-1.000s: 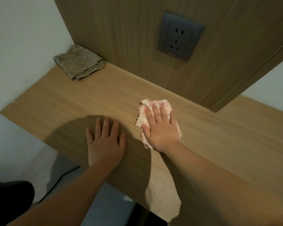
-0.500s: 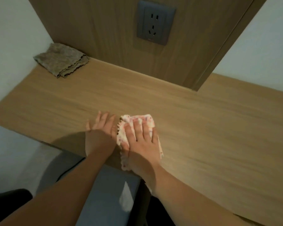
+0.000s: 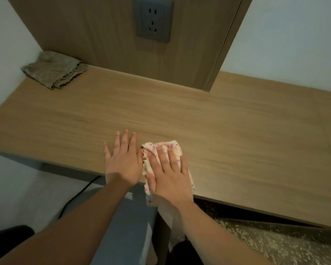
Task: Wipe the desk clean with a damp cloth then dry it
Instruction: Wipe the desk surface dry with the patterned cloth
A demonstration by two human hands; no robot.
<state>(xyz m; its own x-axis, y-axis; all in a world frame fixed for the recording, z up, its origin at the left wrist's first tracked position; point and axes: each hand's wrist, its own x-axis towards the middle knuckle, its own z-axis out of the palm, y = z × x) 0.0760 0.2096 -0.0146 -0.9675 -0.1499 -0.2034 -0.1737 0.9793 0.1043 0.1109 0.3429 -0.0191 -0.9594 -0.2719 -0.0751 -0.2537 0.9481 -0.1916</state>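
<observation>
The wooden desk spans the view. My right hand presses flat on a white cloth with pink speckles at the desk's front edge; part of the cloth hangs over the edge. My left hand lies flat on the desk just left of the cloth, fingers spread, its thumb side touching the cloth's edge. A folded grey-brown cloth rests in the far left corner against the walls.
A wooden back panel with a dark wall socket rises behind the desk. White walls stand left and right. Below the front edge are a black cable, a dark chair edge and speckled floor.
My right hand has dragged the speckled cloth from mid-desk back toward the front edge, next to my left hand. The cloth now overhangs the edge. The view has shifted.
</observation>
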